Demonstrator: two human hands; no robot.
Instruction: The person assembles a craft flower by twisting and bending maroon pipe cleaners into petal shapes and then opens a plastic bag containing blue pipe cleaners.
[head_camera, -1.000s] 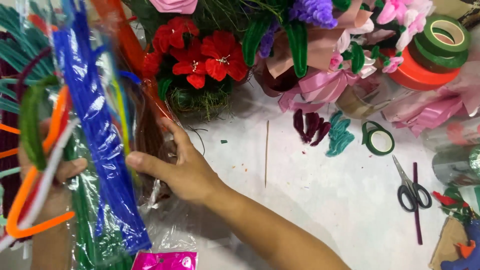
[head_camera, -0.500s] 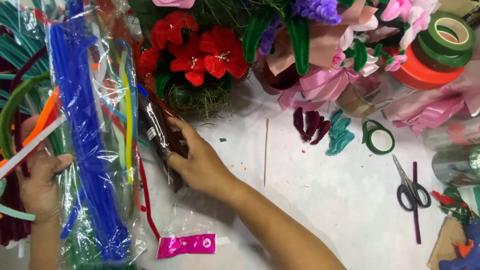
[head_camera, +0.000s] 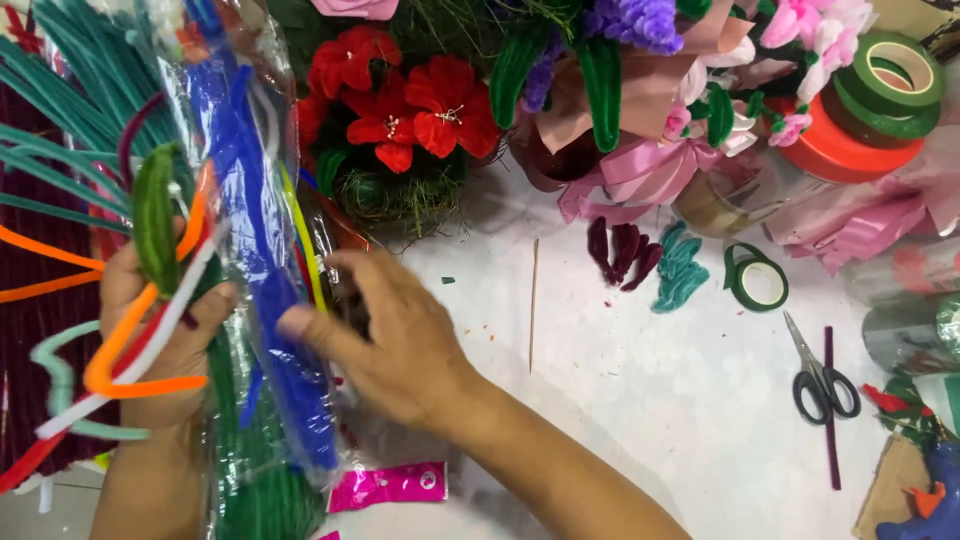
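Note:
My left hand (head_camera: 165, 335) grips a bunch of loose pipe cleaners (head_camera: 150, 300) in green, orange, white and teal at the left of the table. My right hand (head_camera: 400, 340) reaches across with its fingers spread onto a clear plastic bag of pipe cleaners (head_camera: 255, 290), where thick blue stems run down the middle. The fingertips touch the bag's blue bundle; I cannot tell if they pinch it. A pink header card (head_camera: 390, 485) lies at the bag's lower end.
Red pipe-cleaner flowers (head_camera: 400, 105) and pink wrapped bouquets (head_camera: 660, 150) stand at the back. Green tape rolls (head_camera: 755, 278) (head_camera: 885, 85), dark red and teal petal shapes (head_camera: 650, 260), a thin stick (head_camera: 533, 305) and black scissors (head_camera: 820, 375) lie on the white table (head_camera: 650, 420).
My right hand let go of the dark bundle and moved left onto the bag. The bag shifted right, and my left hand rose with the loose pipe cleaners.

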